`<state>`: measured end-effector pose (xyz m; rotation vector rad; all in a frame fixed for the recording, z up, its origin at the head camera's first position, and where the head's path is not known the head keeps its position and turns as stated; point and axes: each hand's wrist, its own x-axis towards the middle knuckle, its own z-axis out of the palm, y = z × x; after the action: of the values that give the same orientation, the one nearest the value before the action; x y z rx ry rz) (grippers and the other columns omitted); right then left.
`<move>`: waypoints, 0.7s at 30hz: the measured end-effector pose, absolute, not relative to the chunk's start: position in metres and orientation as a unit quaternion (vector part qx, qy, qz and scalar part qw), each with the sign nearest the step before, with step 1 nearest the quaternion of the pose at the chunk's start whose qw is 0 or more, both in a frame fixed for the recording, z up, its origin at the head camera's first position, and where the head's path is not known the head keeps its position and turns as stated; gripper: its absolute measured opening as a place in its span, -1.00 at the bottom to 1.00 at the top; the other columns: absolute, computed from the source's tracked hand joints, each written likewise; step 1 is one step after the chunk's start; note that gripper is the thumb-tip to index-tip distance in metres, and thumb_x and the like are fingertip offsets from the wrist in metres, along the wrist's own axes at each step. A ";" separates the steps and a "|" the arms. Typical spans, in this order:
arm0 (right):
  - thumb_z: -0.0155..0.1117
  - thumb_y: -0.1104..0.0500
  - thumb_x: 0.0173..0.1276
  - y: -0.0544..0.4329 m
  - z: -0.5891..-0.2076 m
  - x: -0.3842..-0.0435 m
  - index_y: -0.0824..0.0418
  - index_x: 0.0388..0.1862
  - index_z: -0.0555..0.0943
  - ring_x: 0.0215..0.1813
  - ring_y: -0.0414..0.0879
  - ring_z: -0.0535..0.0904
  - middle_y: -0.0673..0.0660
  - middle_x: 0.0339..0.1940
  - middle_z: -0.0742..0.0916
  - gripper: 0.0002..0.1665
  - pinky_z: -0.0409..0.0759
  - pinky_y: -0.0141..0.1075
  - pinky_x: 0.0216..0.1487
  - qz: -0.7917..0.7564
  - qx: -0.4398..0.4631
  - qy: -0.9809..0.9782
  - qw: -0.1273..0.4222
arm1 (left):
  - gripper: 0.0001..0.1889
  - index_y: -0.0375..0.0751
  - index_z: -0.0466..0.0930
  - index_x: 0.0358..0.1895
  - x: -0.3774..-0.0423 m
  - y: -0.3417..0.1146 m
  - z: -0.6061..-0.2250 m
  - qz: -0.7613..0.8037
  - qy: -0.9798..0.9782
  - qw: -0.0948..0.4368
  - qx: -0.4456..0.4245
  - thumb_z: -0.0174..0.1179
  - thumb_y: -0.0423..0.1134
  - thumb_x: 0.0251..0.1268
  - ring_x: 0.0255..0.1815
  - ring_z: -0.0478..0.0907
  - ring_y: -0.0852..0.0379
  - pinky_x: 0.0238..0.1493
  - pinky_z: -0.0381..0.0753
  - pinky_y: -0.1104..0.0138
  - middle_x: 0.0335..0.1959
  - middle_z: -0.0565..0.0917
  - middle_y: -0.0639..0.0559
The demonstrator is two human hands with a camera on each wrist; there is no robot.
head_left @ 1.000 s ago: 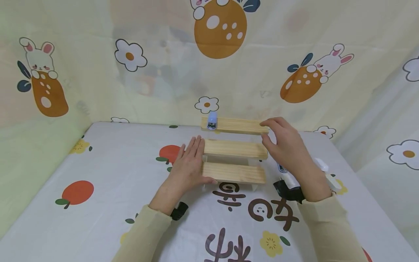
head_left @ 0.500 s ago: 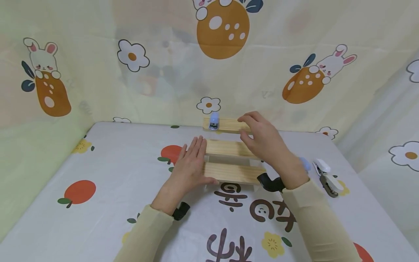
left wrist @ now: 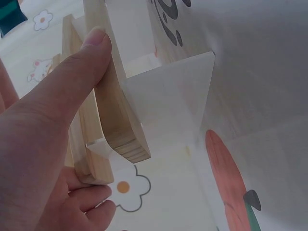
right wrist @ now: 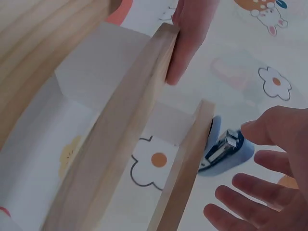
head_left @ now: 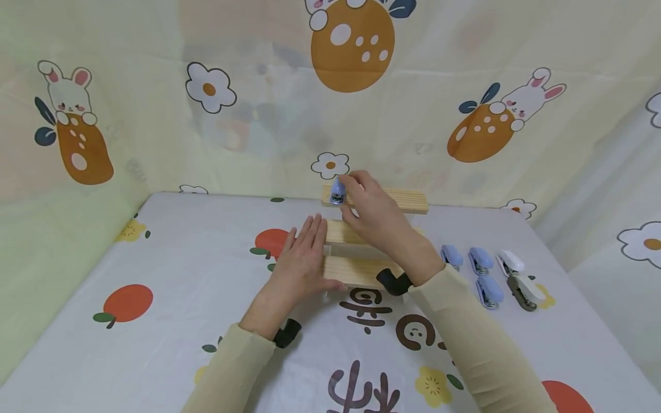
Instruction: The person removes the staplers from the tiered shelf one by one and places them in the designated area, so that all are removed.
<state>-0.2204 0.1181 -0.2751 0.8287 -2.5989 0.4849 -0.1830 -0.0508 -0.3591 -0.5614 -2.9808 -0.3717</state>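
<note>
A stepped rack has three wooden boards on pale side supports; its front board (head_left: 356, 272) and middle board (left wrist: 91, 159) show below its top board (head_left: 403, 201). My left hand (head_left: 296, 264) lies along the rack's left side with straight fingers, its thumb on the edge of the front board. A light blue mini stapler (head_left: 338, 192) stands upright at the left end of the top board. My right hand (head_left: 379, 221) reaches over the rack, index fingertip right at that stapler. In the right wrist view the stapler (right wrist: 228, 151) sits beside the spread fingers (right wrist: 250, 192).
To the right of the rack lie more mini staplers: blue ones (head_left: 481, 261), a white one (head_left: 510, 263) and a white-and-grey one (head_left: 524, 291). A printed cloth covers the table (head_left: 186, 275), and a patterned curtain (head_left: 258, 132) hangs behind the rack.
My right hand has moved left along the top board, from its right end to the stapler, uncovering the staplers on the right. The left hand has stayed on the rack.
</note>
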 end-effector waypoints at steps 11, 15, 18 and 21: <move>0.18 0.18 0.44 0.102 -0.273 -0.233 0.31 0.37 0.40 0.28 0.19 0.50 0.34 0.36 0.45 -0.44 0.61 -0.04 0.23 0.142 0.268 -0.944 0.134 | 0.45 -0.25 -0.17 0.60 -0.183 -0.051 -0.360 -0.120 -0.975 0.037 -0.183 0.47 0.44 -0.28 0.67 -0.17 -0.04 0.63 -0.09 -0.01 0.65 -0.08 -0.11; 0.14 0.23 0.46 0.102 -0.278 -0.238 0.38 0.26 0.43 0.16 0.15 0.57 0.33 0.27 0.47 -0.56 0.62 -0.09 0.20 0.170 0.271 -0.937 0.142 | 0.45 -0.26 -0.18 0.60 -0.184 -0.052 -0.360 -0.119 -0.975 0.039 -0.186 0.46 0.44 -0.27 0.67 -0.18 -0.04 0.63 -0.09 -0.01 0.65 -0.09 -0.11; 0.09 0.28 0.49 0.103 -0.283 -0.240 0.42 0.16 0.44 0.11 0.14 0.61 0.32 0.24 0.46 -0.66 0.66 -0.13 0.17 0.186 0.271 -0.931 0.159 | 0.45 -0.26 -0.18 0.61 -0.184 -0.051 -0.360 -0.121 -0.974 0.042 -0.186 0.46 0.44 -0.28 0.67 -0.17 -0.04 0.63 -0.09 -0.01 0.65 -0.09 -0.11; 0.07 0.31 0.51 0.103 -0.289 -0.241 0.42 0.16 0.45 0.11 0.16 0.64 0.32 0.26 0.44 -0.68 0.67 -0.12 0.14 0.192 0.272 -0.927 0.173 | 0.46 -0.27 -0.17 0.60 -0.183 -0.051 -0.360 -0.122 -0.974 0.044 -0.186 0.47 0.43 -0.29 0.67 -0.16 -0.05 0.63 -0.07 -0.02 0.65 -0.07 -0.12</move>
<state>-0.2409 0.1029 -0.2886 0.7711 -2.6290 0.5450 -0.1831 -0.0508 -0.3599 -0.5697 -2.9758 -0.3720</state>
